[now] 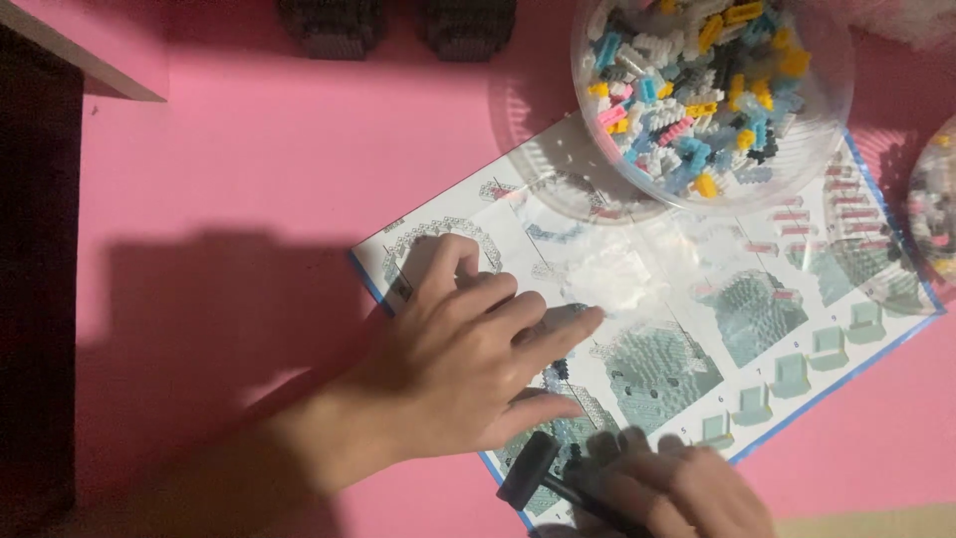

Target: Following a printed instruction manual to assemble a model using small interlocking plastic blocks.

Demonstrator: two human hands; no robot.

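Note:
My left hand (463, 364) lies flat, fingers spread, on a printed building-instruction sheet (777, 299) that rests on the pink table. Its fingertips point right, toward the middle of the sheet. At the bottom edge my right hand (677, 493) is closed around the handle of a small black hammer-like tool (533, 473). The tool's head sits over the sheet's lower left corner, just under my left thumb. A round clear tub (712, 95) full of several small coloured bricks stands on the sheet's upper part.
Two dark brick-built blocks (334, 25) (466, 25) stand at the far edge of the pink table (249, 169). A second clear container (936, 204) with small bricks shows at the right edge. A dark gap runs along the left side.

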